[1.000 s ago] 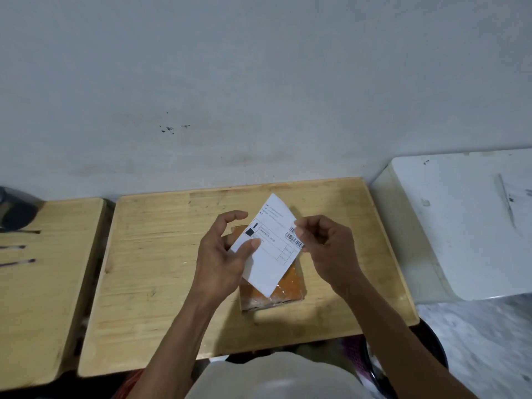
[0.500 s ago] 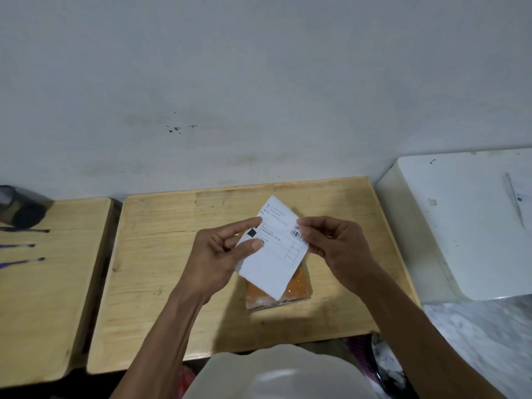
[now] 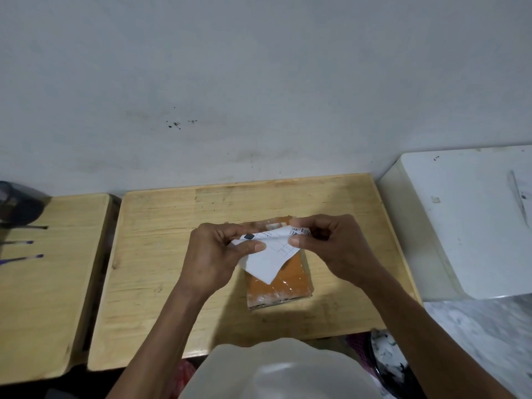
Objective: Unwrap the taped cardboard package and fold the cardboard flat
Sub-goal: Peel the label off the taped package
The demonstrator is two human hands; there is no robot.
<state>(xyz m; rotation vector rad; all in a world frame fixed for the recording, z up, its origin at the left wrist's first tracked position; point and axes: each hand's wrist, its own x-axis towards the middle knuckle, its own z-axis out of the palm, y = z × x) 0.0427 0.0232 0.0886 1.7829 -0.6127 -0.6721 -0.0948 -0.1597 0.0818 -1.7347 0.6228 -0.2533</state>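
Note:
A flat orange-brown cardboard package (image 3: 290,283) wrapped in shiny clear tape lies on the wooden table (image 3: 172,254), its near end facing me. Above it I hold a white shipping label (image 3: 266,262) with printed lines and a barcode. My left hand (image 3: 216,251) pinches the label's left edge between thumb and fingers. My right hand (image 3: 331,246) pinches its right edge near the barcode. The label's top part is bent over between my hands, and its lower corner hangs over the package. The package's far end is hidden behind the label and my fingers.
A second wooden table (image 3: 43,283) stands to the left with a dark round object (image 3: 17,208) and pens (image 3: 20,256) on it. A white surface (image 3: 472,220) sits to the right. The wall rises just behind the tables.
My hands have come closer together and lower, and the label, held flat and upright before, is now bent over at its top between them.

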